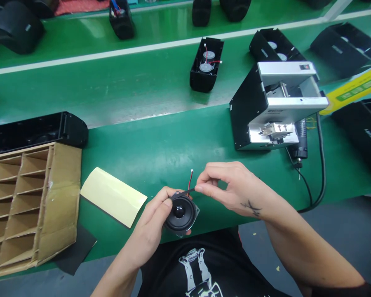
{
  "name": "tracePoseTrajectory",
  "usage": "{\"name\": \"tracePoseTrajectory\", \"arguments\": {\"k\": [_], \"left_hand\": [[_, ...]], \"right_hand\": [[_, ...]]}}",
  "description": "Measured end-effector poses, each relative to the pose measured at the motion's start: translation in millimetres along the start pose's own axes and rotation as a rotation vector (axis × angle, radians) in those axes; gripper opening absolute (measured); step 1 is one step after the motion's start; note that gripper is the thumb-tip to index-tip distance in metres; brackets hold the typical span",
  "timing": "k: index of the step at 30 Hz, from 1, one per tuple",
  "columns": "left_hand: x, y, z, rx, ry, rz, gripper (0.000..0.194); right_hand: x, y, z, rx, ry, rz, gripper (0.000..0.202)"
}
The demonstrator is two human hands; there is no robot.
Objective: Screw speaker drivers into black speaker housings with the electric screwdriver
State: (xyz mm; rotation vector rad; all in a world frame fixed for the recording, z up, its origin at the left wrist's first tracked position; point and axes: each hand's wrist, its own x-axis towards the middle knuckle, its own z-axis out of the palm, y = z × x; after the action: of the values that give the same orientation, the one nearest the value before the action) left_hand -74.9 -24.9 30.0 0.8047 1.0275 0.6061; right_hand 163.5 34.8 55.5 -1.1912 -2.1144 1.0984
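My left hand [153,215] grips a small round speaker driver [179,211] with a black cone and a metal frame, facing up near the table's front edge. A thin black strip [185,192] lies along the driver's upper rim. Its far end is pinched between the thumb and forefinger of my right hand [219,184], while the left thumb rests by the other end. From behind the driver a red and black wire [190,180] with a white plug sticks up. To the left lies a pale yellow sheet [113,196], slightly curled.
A cardboard divider box [60,206] stands at left, with a black sheet [76,249] under its corner and a black housing [37,130] behind. A metal-and-black machine [278,107] with a cable stands at right. A speaker housing [206,66] sits on the green conveyor [136,86].
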Motion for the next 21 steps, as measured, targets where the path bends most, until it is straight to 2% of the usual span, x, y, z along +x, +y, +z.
{"name": "tracePoseTrajectory", "arguments": {"k": [6, 21], "left_hand": [[-0.7, -0.6, 3.1, -0.002, 0.025, -0.020, 0.034], [3.7, -4.9, 5.6, -0.014, 0.078, -0.010, 0.034]], "right_hand": [[2.9, 0.8, 1.7, 0.016, 0.000, 0.057, 0.017], [-1.6, 4.2, 12.2, 0.057, 0.032, 0.014, 0.018]]}}
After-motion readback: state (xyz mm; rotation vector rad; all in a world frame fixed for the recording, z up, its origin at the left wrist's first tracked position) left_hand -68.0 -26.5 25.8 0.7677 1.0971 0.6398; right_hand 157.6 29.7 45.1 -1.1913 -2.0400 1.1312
